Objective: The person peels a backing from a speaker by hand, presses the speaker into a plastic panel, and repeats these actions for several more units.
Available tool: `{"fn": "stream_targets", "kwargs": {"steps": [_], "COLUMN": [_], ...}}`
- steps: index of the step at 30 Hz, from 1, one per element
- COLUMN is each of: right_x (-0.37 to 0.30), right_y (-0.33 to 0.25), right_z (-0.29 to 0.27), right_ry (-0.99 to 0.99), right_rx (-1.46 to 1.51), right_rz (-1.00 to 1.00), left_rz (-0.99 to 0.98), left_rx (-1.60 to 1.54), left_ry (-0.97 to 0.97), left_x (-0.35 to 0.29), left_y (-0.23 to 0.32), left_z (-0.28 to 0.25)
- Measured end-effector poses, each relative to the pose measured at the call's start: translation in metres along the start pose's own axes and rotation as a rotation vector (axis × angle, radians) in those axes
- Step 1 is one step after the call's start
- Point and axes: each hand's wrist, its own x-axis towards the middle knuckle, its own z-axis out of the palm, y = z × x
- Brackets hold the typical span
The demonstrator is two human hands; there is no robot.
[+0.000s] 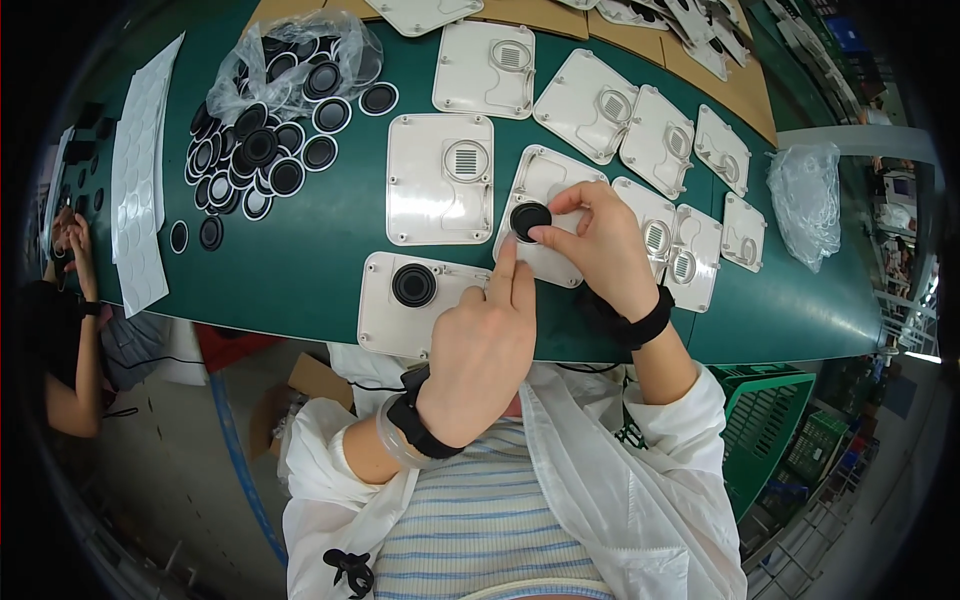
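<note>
My right hand (607, 240) pinches a black round disc (531, 219) between thumb and fingers. The disc lies over the near left part of a white plastic panel (547, 172), which is tilted on the table. My left hand (482, 335) has its index and middle fingers stretched out, the index tip at the panel's edge just below the disc; its thumb is hidden. Under and beside my left hand lies another white panel (390, 325) with a black disc (413, 286) seated on it. An uncovered white panel (440, 205) with a round slotted vent lies behind.
Several black discs with pale rims (260, 150) are heaped at the left beside a clear plastic bag (345, 50). More white panels (655, 140) lie to the right, near another plastic bag (805, 205). White sheets (140, 190) and a co-worker's hands (78, 245) are far left. A green crate (765, 420) stands below the table (300, 270).
</note>
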Motion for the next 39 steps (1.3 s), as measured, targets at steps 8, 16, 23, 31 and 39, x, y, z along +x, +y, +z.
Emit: {"fn": "stream_targets", "kwargs": {"steps": [8, 16, 23, 31, 39], "right_x": [0.007, 0.010, 0.010, -0.014, -0.048], "right_y": [0.001, 0.006, -0.006, -0.068, -0.097], "right_z": [-0.006, 0.001, 0.002, -0.035, -0.029], "right_ry": [-0.059, -0.004, -0.012, 0.089, -0.095], "right_rx": [0.053, 0.004, -0.112, 0.365, 0.371], "right_rz": [0.132, 0.033, 0.086, 0.075, -0.185], "left_rz": [0.017, -0.031, -0.042, -0.412, -0.437], "left_rx": [0.155, 0.020, -0.123, -1.863, -2.101], "left_ry": [-0.002, 0.061, 0.052, 0.080, 0.056], "left_x": [0.012, 0.025, 0.024, 0.008, -0.001], "left_y": [0.005, 0.002, -0.003, -0.023, -0.016], "left_z": [0.009, 0.011, 0.014, -0.032, -0.033]}}
